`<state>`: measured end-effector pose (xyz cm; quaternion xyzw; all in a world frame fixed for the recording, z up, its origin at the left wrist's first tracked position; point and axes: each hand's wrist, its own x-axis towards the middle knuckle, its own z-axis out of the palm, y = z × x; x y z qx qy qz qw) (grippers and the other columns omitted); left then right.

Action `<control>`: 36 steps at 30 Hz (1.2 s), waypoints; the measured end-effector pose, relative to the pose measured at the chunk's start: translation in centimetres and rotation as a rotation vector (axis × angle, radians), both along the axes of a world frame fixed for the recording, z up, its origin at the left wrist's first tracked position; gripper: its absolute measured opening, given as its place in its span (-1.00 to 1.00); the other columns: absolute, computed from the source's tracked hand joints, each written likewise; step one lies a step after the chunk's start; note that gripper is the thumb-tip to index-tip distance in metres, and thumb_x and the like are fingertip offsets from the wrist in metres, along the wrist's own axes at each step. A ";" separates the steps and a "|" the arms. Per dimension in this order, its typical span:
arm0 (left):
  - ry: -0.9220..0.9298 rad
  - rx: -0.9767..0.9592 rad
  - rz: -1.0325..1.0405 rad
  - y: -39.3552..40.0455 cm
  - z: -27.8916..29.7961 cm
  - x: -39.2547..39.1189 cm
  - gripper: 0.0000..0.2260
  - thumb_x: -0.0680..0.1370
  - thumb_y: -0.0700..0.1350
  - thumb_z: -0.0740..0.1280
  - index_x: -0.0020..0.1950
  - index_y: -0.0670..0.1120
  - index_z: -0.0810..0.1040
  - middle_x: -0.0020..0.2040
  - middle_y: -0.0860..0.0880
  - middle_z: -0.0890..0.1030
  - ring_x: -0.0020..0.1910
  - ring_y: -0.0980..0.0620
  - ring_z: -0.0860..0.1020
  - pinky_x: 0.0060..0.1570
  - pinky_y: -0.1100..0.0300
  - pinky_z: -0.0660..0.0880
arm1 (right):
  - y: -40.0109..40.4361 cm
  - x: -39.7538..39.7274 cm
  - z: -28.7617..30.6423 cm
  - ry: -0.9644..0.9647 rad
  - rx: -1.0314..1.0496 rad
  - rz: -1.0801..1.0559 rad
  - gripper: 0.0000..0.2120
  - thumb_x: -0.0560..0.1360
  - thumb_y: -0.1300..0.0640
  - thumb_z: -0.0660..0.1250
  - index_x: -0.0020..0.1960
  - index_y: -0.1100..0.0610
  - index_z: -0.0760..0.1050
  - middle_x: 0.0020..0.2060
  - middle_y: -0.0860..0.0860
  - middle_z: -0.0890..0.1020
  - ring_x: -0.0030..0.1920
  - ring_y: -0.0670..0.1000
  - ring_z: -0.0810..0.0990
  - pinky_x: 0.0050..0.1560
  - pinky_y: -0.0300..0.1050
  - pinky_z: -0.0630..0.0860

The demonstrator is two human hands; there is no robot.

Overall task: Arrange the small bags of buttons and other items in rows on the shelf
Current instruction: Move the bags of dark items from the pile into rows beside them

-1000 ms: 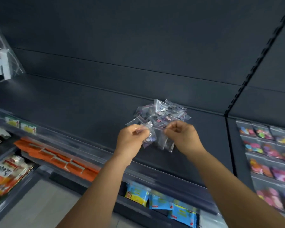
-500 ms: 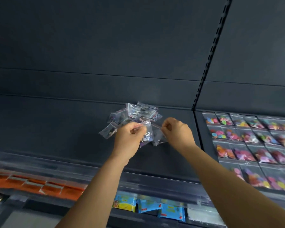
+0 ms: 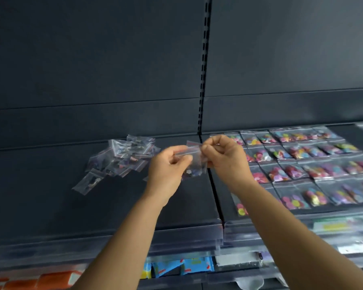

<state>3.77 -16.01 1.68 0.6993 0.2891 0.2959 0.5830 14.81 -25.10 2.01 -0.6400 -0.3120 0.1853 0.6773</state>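
Dark shelf [image 3: 92, 206], both hands' fingers [image 3: 208, 146] pinching small bags [image 3: 194, 162]

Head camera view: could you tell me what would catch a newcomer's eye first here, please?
First, the two hands at centre: the left hand and right hand together pinch a small clear bag above the dark shelf. To their left lies a loose heap of clear bags; to their right, neat rows of bags of colourful buttons already cover the next shelf section.
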 end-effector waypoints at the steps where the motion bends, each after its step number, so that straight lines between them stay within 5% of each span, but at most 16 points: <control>1: 0.001 0.007 -0.031 -0.9 0.2 0.9 -0.85 0.52 -0.18 0.35 0.05 -0.01 0.61 -0.13 0.04 0.70 -0.20 0.08 0.63 -0.28 0.17 0.51 | -1.2 0.7 0.2 0.006 0.003 -0.013 -0.82 0.52 0.31 0.28 -0.22 0.12 0.48 -0.47 -0.05 0.60 -0.43 -0.09 0.54 -0.33 -0.19 0.53; 8: -0.016 0.076 -0.191 -8.7 0.9 8.4 -0.90 0.50 -0.09 0.38 -0.20 0.07 0.63 -0.26 0.14 0.68 -0.30 0.27 0.59 -0.33 0.44 0.46 | -11.6 6.4 1.1 0.083 0.020 -0.134 -0.88 0.49 0.22 0.37 -0.21 0.06 0.57 -0.39 0.01 0.64 -0.36 -0.02 0.57 -0.32 -0.17 0.51; 11: -0.018 0.074 -0.270 -13.4 1.1 12.5 -0.92 0.51 -0.06 0.37 -0.15 0.04 0.65 -0.23 0.14 0.69 -0.22 0.22 0.62 -0.20 0.35 0.50 | -16.9 9.3 1.2 0.114 -0.003 -0.135 -0.93 0.46 0.21 0.40 -0.19 0.09 0.58 -0.35 0.02 0.67 -0.35 -0.09 0.60 -0.33 -0.29 0.49; 14: -0.027 0.057 -0.299 -18.5 1.1 16.6 -0.92 0.50 -0.02 0.38 -0.09 0.01 0.65 -0.20 0.13 0.69 -0.18 0.20 0.63 -0.14 0.26 0.51 | -22.4 12.0 1.0 0.092 -0.166 -0.127 -0.96 0.42 0.22 0.44 -0.16 0.16 0.59 -0.25 0.17 0.67 -0.26 0.00 0.60 -0.21 -0.18 0.53; 16: -0.041 0.052 -0.310 -21.9 1.1 19.1 -0.93 0.49 -0.03 0.39 -0.11 0.01 0.64 -0.21 0.12 0.69 -0.19 0.19 0.63 -0.14 0.24 0.54 | -26.0 13.7 0.9 0.119 -0.185 -0.160 -0.92 0.42 0.28 0.43 -0.21 0.13 0.60 -0.33 0.09 0.65 -0.31 0.00 0.59 -0.22 -0.16 0.56; 26: -0.078 -0.012 -0.423 -36.1 1.6 29.6 -0.94 0.49 -0.07 0.39 -0.14 -0.04 0.62 -0.22 0.00 0.68 -0.27 0.09 0.62 -0.34 0.25 0.56 | -42.0 21.4 1.9 0.144 -0.212 -0.471 -0.90 0.47 0.29 0.36 -0.18 0.19 0.64 -0.36 0.08 0.68 -0.36 -0.03 0.65 -0.36 -0.27 0.54; 36: -0.082 -0.071 -0.605 -43.8 0.4 38.1 -0.95 0.47 -0.12 0.42 -0.20 -0.05 0.63 -0.32 0.04 0.68 -0.36 0.17 0.62 -0.40 0.35 0.49 | -49.0 27.3 1.9 0.102 -0.201 -0.729 -0.90 0.48 0.15 0.35 -0.15 0.04 0.65 -0.32 -0.01 0.67 -0.30 -0.04 0.52 -0.24 -0.20 0.54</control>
